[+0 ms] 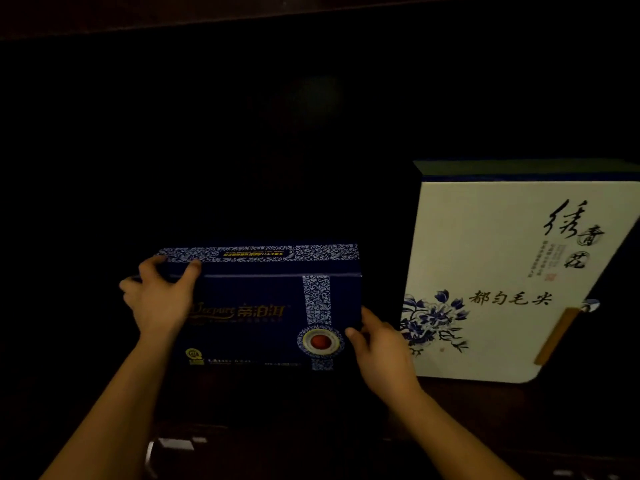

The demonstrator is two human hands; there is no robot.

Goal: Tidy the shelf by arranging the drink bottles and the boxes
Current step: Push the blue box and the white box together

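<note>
A dark blue box [263, 317] with white floral bands, gold lettering and a red round emblem stands upright in a very dark shelf bay. My left hand [161, 299] grips its upper left corner, fingers curled over the top edge. My right hand [379, 344] holds its lower right edge, thumb on the front face. To the right stands a taller white box [502, 265] with blue flowers and black calligraphy, apart from the blue box. No drink bottles are visible.
The shelf board [485, 403] under the boxes is dark wood and barely visible. A tan strap or clasp [554, 337] hangs at the white box's right side. Faint pale shapes [173, 445] show below the shelf's front edge. The bay's left and back are black.
</note>
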